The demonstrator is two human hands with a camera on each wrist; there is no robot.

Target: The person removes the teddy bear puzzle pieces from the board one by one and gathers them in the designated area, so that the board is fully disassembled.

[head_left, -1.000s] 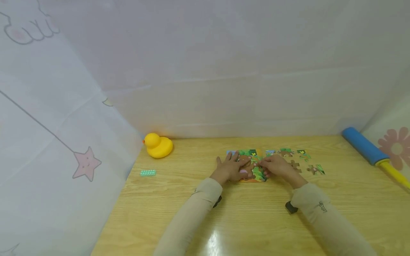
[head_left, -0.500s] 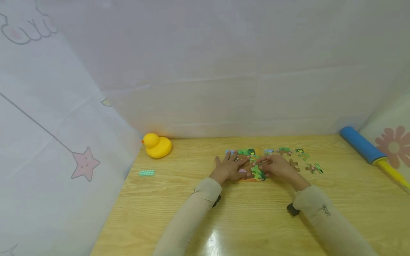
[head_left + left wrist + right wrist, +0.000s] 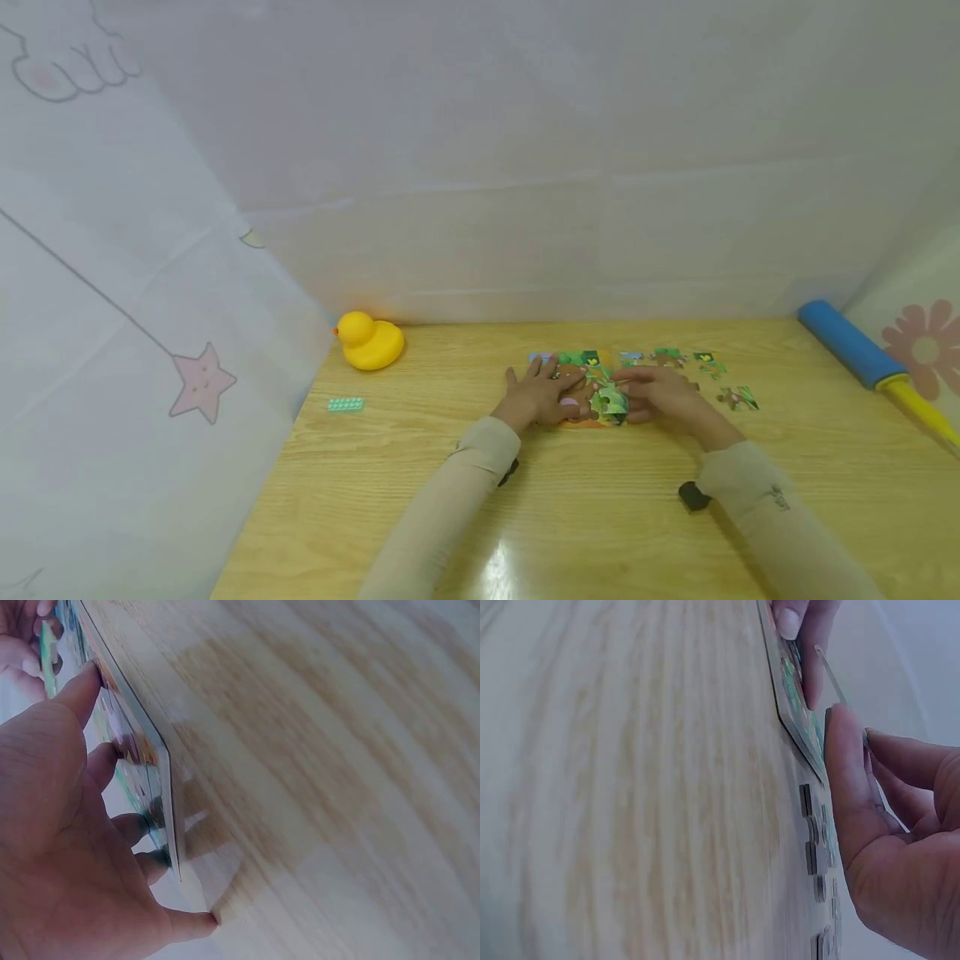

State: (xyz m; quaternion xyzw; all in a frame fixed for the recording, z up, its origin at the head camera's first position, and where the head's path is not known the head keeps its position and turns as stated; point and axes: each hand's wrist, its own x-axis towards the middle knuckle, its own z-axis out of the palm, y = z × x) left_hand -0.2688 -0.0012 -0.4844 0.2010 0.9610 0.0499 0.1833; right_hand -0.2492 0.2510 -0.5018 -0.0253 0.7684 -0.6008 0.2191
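My left hand (image 3: 536, 397) rests with spread fingers on the left part of a jigsaw puzzle (image 3: 588, 424) with a brown bear picture. In the left wrist view, several fingertips of that left hand (image 3: 56, 802) press on the puzzle's face near its edge (image 3: 166, 761), and one touches the table. At the puzzle's right side, my right hand (image 3: 667, 397) pinches a green jigsaw piece (image 3: 615, 401). In the right wrist view the piece (image 3: 831, 677) stands tilted above the puzzle tray (image 3: 784, 705), between thumb and fingers of the right hand (image 3: 900, 832).
Several loose jigsaw pieces (image 3: 738, 397) lie right of the puzzle, some partly behind the right hand. A yellow rubber duck (image 3: 375, 343) and a small green-white patterned strip (image 3: 346, 405) are at the left. A blue and yellow pump-like tube (image 3: 855, 343) lies far right, near the cloth wall.
My right hand has drawn slightly to the right, and the green piece now shows tilted up in its fingers. My left hand has stayed in place on the puzzle.
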